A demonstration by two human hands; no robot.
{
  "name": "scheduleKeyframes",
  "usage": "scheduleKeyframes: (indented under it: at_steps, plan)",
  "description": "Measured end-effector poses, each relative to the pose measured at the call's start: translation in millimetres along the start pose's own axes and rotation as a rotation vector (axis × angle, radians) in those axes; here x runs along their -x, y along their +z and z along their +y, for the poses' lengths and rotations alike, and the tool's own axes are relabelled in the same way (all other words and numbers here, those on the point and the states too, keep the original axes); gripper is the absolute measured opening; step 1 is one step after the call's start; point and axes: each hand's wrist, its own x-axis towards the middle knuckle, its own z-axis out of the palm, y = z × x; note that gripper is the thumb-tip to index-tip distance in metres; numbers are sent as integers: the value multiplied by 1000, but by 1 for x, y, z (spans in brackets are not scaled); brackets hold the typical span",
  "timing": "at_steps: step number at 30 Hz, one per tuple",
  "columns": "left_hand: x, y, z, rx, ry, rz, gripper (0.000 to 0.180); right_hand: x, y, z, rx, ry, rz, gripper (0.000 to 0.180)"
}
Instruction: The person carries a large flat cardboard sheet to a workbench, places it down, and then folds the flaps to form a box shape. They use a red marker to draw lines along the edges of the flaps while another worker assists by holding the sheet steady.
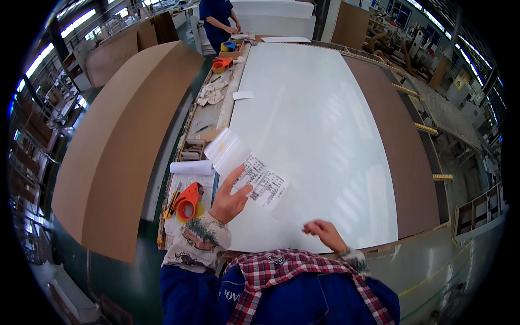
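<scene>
A sheet with two printed label panels [261, 181] lies aslant over the large glossy white board [314, 135]. Clear film [225, 149] curls up from its far left end. My left hand [228, 199] is on the sheet's near left edge, index finger and thumb across it, holding it; the other fingers are partly hidden. To the right, near the board's front edge, my right hand [324, 233] is closed, fingers bent toward the thumb. Anything between those fingertips is too small to make out. Left of my left hand sits an orange tape dispenser [188, 202].
Along the board's left side runs a ledge with a white paper roll [191, 167], utility knives [172, 200], rags [212, 93] and another tape dispenser [221, 65]. A brown panel stack [124, 146] stands left. At the far end a co-worker [216, 21] in blue stands.
</scene>
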Motion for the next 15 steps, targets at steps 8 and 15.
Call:
scheduleKeyframes:
  at_steps: [8,15]
  plan:
    - [11,-11,58,118,-54,93,36,-17,6,-85,-250,-466,-216,48]
    - [26,-10,86,0,-195,189,34,-18,30,-86,-201,-425,-200,53]
